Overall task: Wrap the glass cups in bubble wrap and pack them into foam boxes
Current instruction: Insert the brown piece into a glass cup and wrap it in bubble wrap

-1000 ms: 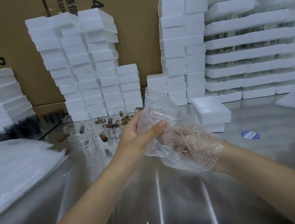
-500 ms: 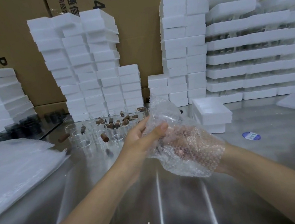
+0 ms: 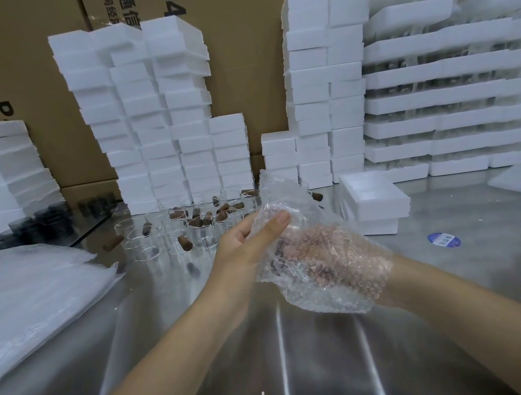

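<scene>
Head view: both forearms reach in over the metal table (image 3: 180, 362). The left hand (image 3: 251, 240) is raised, palm turned inward, its thumb and fingers pinching the upper fold of the bubble wrap (image 3: 344, 288). The right hand (image 3: 323, 248) lies under the wrap – only a pink blur through the bubbles, so its grip cannot be told. The wrap is crumpled and clear, held above the table just in front of the glass cups (image 3: 172, 233) – near a foam box (image 3: 373, 200).

Left hand (image 3: 245, 243), right hand (image 3: 322, 250) gripping bubble wrap (image 3: 338, 290)
</scene>
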{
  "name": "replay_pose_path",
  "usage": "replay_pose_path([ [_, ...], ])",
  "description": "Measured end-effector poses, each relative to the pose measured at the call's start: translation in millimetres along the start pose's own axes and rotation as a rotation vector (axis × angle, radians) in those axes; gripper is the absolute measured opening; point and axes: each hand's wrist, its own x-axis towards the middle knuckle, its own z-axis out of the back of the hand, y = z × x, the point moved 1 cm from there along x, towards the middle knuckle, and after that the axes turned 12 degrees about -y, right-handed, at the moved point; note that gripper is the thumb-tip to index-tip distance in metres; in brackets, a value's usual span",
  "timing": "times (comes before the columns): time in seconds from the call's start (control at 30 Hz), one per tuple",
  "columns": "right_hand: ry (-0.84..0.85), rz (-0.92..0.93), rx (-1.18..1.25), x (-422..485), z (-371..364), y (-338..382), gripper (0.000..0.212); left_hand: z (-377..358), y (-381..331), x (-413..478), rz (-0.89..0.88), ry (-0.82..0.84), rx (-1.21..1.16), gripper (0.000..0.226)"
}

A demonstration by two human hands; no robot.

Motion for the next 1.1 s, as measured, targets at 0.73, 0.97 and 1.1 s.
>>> replay_pose_path([
  [0.73,0.09,0.367,-0.408,8.5,3.5,3.2,0.015,18.7,-3.1,12.1,0.054,-0.304,-0.187,0.042],
  [0.97,-0.456,0.305,-0.263,21.1,25.6,2.7,0.02,28.6,-8.0,17.1,0.004,-0.41,-0.192,0.064],
  [1.1,-0.42,0.134,-0.048,24.7,27.5,2.4,0.012,24.2,-4.8,15.2,-0.014,-0.387,-0.164,0.076],
])
